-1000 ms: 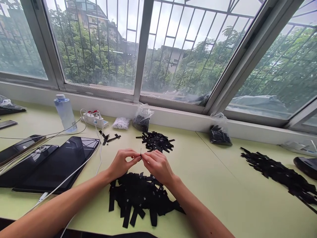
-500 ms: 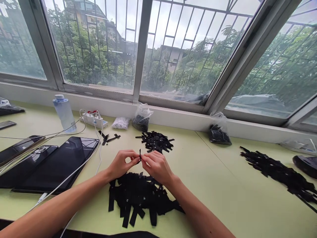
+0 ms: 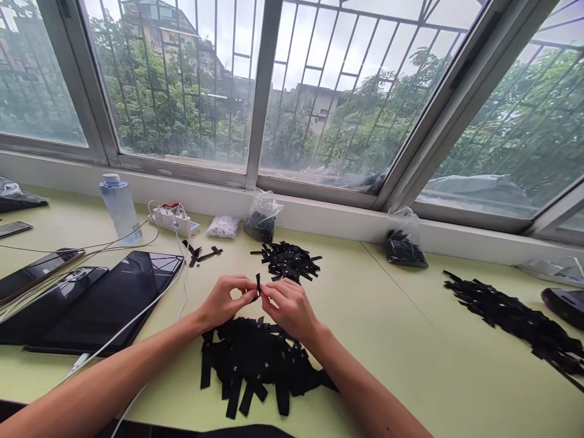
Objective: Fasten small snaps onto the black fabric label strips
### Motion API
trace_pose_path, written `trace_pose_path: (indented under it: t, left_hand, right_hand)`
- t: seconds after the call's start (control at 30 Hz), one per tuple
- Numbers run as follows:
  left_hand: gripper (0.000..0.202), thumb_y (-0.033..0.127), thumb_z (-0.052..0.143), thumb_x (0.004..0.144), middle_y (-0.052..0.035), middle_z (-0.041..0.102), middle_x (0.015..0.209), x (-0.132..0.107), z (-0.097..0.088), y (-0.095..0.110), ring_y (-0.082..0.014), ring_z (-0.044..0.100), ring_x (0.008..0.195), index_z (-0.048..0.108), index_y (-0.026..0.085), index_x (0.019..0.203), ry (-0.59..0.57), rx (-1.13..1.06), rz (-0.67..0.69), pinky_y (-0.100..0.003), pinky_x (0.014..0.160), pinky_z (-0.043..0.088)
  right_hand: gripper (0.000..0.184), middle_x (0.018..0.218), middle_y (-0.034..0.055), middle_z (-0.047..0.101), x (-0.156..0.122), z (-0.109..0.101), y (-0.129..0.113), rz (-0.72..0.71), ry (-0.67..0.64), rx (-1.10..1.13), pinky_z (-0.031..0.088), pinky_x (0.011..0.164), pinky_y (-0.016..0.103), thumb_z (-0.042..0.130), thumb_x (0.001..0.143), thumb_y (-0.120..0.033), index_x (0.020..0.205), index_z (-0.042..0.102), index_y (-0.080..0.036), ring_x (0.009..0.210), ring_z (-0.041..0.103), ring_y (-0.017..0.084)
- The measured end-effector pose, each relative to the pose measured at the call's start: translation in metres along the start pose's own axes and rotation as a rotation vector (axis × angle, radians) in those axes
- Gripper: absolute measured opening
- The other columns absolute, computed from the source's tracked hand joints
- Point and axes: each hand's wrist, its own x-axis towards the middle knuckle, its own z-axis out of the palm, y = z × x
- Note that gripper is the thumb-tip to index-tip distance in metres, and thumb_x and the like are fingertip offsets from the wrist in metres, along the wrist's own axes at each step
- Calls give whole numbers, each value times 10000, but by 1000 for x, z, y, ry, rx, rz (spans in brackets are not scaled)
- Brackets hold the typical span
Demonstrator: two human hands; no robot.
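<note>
Between my two hands a short black fabric strip (image 3: 258, 283) stands up, pinched by both. My left hand (image 3: 227, 298) closes thumb and forefinger on it from the left, leaving a round gap behind the fingertips. From the right, my right hand (image 3: 292, 307) grips the same strip with its fingers bunched; its lower end is hidden. Just below the hands lies a large heap of black fabric strips (image 3: 249, 353), some with small white letter marks. Beyond my right hand spreads a smaller heap of black strips (image 3: 289, 258).
To the left lie a dark tablet (image 3: 114, 304), phones and white cables. A water bottle (image 3: 120, 208), a power strip (image 3: 176, 220), a white packet (image 3: 222, 227) and bags of black pieces (image 3: 261, 225) line the window side. Another strip pile (image 3: 511, 313) lies right.
The hands hold nearly the same place. The upper end of the strip between them has turned slightly and shows a little wider.
</note>
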Motion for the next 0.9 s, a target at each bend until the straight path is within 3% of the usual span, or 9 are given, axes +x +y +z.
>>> trace_pose_path:
  t: [0.43, 0.9]
  left_hand:
    - [222, 309, 633, 928, -66, 706, 806, -1, 1, 1, -164, 608, 748, 790, 153, 916, 13, -85, -40, -270, 696, 491]
    - [227, 338, 676, 898, -73, 733, 859, 1, 2, 2, -178, 633, 800, 785, 140, 916, -17, -277, -143, -290, 763, 524]
  right_hand:
    - [130, 848, 37, 735, 1, 0, -2, 17, 19, 20, 511, 707, 316, 600, 909, -91, 950, 655, -201, 716, 657, 162]
    - [112, 828, 29, 724, 2, 2, -8, 19, 41, -29, 488, 688, 318, 594, 914, -102, 914, 643, -202, 700, 637, 154]
